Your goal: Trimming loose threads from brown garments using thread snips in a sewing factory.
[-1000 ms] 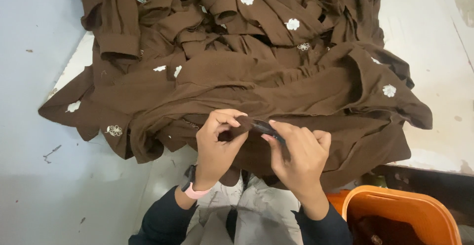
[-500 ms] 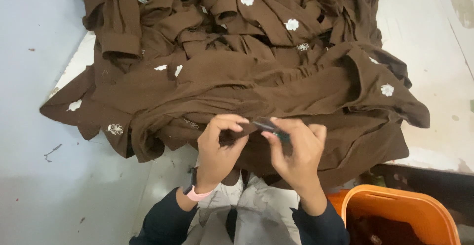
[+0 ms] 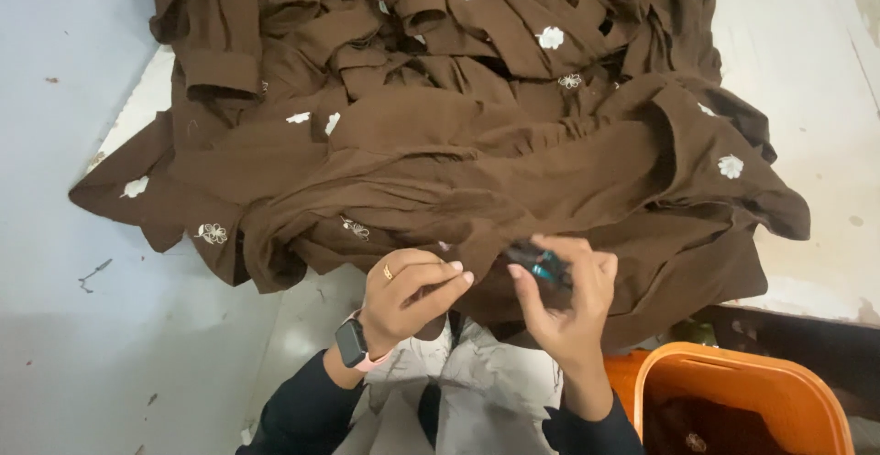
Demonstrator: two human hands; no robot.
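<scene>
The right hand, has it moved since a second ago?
Yes. The right hand has slid slightly right along the brown garment pile, toward the orange bucket.

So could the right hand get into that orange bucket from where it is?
Probably yes: the orange bucket sits open-topped just beside the right hand, nothing between them. But the fingers already hold a small dark tool.

A heap of dark brown cloth garments (image 3: 477,134), stitched here and there with small white flowers, is spread crumpled and overlapping across a pale, scuffed work surface. The near hem of the front garment is pinched at its edge, with folds bunched just above it and sleeves and cuffs trailing to the left. A small dark hand tool with a teal part (image 3: 541,264), slightly blurred, is held touching that same hem.
</scene>
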